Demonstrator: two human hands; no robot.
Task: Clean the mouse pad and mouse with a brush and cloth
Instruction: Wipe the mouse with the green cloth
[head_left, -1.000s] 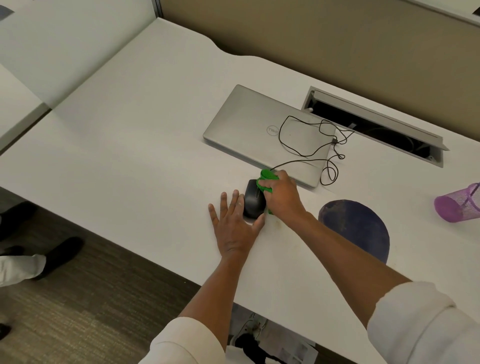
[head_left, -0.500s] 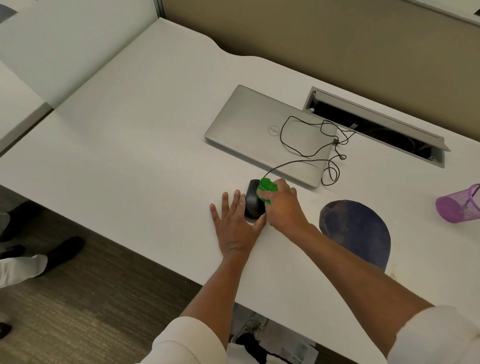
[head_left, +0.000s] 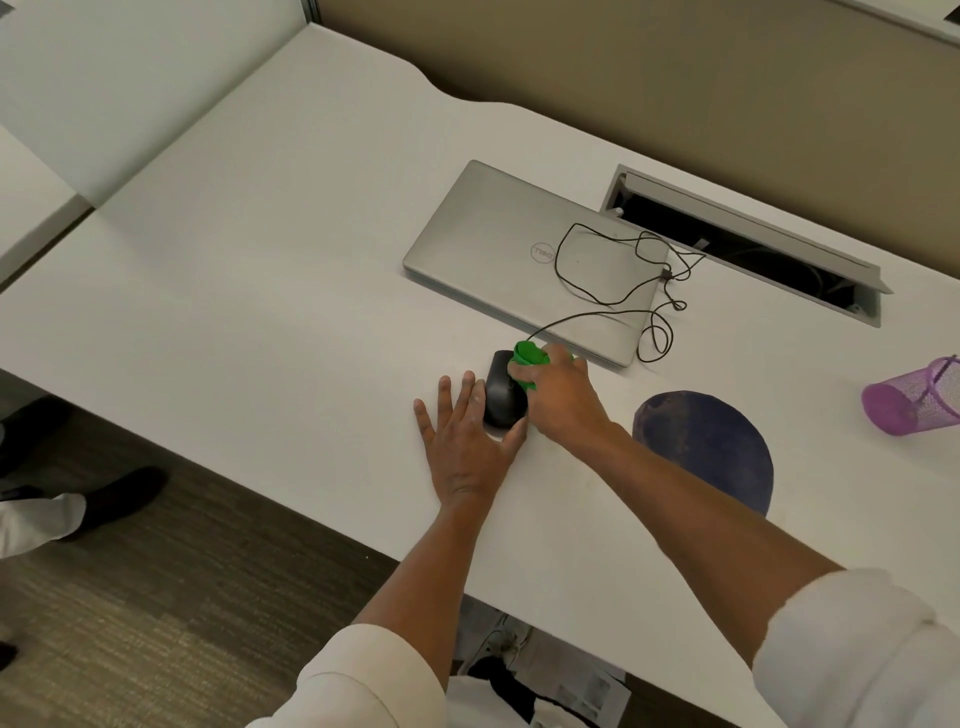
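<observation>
Right hand (head_left: 563, 400) gripping a bunched green cloth (head_left: 527, 364) against the top of a black corded computer mouse (head_left: 503, 392) on the white worktop (head_left: 260, 312); left hand (head_left: 465, 436) lies flat, fingers spread, touching the mouse's left side. Round dark-blue mouse pad (head_left: 711, 447) sits near, to the right.

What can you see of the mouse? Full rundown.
The mouse is black, smooth and matte, plastic by its look, lying flat on the white desk, left of the round dark mouse pad. The left hand lies flat against its left side, thumb round its near end. The right hand holds a green cloth on its far right part. Its thin black cable loops over the closed laptop.
</observation>
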